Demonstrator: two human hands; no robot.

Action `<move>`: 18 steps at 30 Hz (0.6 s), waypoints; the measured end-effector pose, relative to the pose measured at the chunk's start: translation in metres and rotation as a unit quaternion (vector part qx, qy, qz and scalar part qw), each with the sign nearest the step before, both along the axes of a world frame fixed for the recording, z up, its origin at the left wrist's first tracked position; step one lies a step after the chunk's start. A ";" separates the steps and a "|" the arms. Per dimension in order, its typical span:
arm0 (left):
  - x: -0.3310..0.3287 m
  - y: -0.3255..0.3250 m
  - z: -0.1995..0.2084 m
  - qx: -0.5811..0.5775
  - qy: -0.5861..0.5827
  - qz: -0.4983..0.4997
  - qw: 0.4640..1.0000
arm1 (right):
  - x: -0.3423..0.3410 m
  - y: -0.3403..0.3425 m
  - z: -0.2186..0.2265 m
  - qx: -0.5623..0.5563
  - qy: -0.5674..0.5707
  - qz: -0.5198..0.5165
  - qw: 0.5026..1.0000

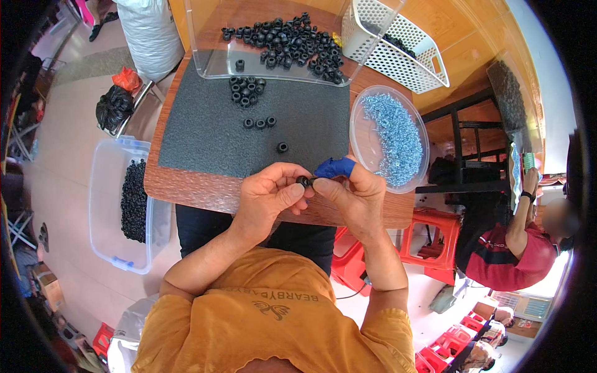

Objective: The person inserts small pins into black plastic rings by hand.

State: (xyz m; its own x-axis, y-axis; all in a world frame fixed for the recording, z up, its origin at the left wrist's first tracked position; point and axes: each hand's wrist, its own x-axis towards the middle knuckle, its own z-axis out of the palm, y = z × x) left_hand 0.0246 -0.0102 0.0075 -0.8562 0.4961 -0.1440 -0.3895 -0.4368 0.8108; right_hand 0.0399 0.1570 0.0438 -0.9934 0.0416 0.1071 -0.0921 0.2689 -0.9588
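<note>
Just past the near edge of the table, my two hands meet over a small black round part point(303, 181). My left hand point(267, 193) pinches it between thumb and fingers. My right hand point(360, 202), with a blue covering point(334, 168) on its index finger, presses thumb and finger against the same part from the other side. Whether the right fingertips hold a further tiny piece is hidden. On the dark grey mat point(211, 137), a single black part point(282, 147) lies beyond my hands, with more in a short row and a cluster behind it.
A clear bin point(205, 68) of black parts lies at the table's far side, beside a white perforated basket point(435, 71). At right is a round clear tub point(360, 140) of light-blue pieces. A clear box point(106, 205) stands on the floor left; red stools point(429, 217) and another person point(510, 255) are right.
</note>
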 end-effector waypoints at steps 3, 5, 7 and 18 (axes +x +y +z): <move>0.000 0.001 -0.001 0.001 0.003 0.002 1.000 | -0.001 0.000 0.001 -0.002 -0.009 0.003 1.000; 0.002 0.002 -0.002 -0.018 0.018 0.014 1.000 | -0.003 0.000 0.002 0.001 -0.013 0.006 1.000; 0.004 0.004 -0.003 -0.027 0.026 0.023 0.999 | -0.003 -0.001 0.006 0.042 -0.013 0.006 0.999; 0.007 0.003 -0.008 -0.102 0.053 0.012 0.993 | 0.000 -0.005 0.004 0.129 0.043 0.024 0.990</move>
State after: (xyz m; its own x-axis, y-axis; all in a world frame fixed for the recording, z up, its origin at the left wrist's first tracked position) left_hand 0.0311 -0.0074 -0.0009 -0.8827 0.4460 -0.1479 -0.2889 -0.2671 0.9193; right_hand 0.0401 0.1518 0.0474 -0.9803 -0.0453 0.1924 -0.1892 0.4968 -0.8470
